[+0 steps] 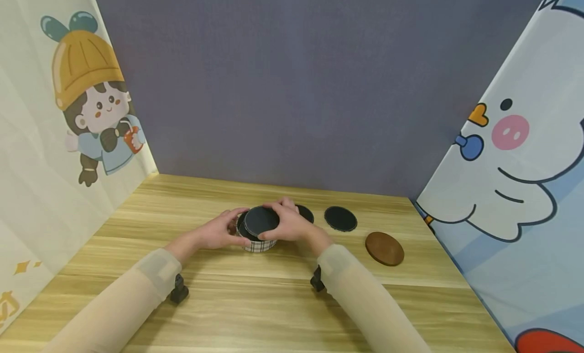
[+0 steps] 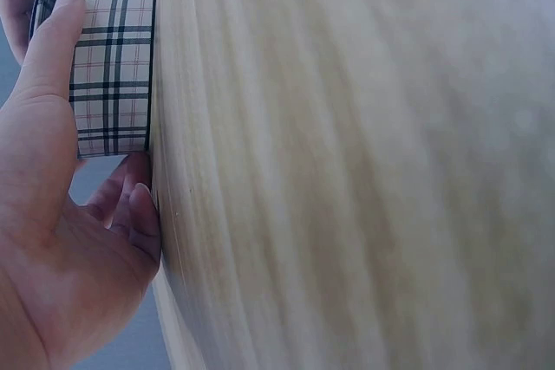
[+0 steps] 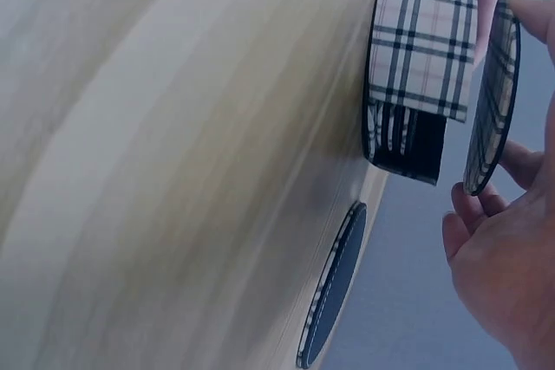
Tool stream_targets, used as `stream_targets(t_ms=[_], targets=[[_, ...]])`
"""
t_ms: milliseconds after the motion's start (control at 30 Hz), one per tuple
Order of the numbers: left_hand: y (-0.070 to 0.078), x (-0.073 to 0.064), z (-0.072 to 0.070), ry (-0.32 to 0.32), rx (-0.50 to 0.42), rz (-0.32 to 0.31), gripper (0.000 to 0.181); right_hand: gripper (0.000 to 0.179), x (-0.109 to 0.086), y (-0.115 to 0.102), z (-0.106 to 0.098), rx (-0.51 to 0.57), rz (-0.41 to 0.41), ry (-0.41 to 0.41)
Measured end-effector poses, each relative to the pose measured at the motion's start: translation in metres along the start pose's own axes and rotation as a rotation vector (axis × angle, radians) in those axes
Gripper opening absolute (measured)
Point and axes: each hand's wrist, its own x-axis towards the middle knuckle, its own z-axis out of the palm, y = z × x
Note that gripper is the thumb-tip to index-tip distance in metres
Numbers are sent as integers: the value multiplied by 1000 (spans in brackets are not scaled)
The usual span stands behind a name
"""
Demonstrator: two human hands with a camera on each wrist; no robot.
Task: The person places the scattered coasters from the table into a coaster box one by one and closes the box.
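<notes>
A round plaid coaster holder (image 1: 260, 246) stands on the table, its side wall (image 2: 113, 67) patterned in white and black check. My left hand (image 1: 214, 234) grips it from the left, thumb along the near wall and fingers round the far side. My right hand (image 1: 292, 225) pinches a round coaster (image 1: 261, 221) by its edge, tilted just above the holder's mouth. This coaster is black on top and plaid underneath (image 3: 492, 97). Through a notch in the holder's wall, the right wrist view shows the plaid edges of several coasters (image 3: 397, 132) inside.
Partly behind my right hand, a black coaster (image 1: 306, 213) lies on the wooden table (image 1: 255, 312). Another black coaster (image 1: 340, 218) lies further right, and a brown round disc (image 1: 385, 248) sits nearer. A grey panel (image 1: 274, 89) closes off the back; printed cloths hang at both sides.
</notes>
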Motion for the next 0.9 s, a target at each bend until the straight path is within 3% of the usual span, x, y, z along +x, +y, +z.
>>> stream_targets(t_ms=[533,900], targets=[[-2,1,1,-12,-9,19,105,94,5,-5,11,-91,-28,-26],[-4,0,-1,-37,-38,42,106,95,2,-3,11,-54,-21,-53]])
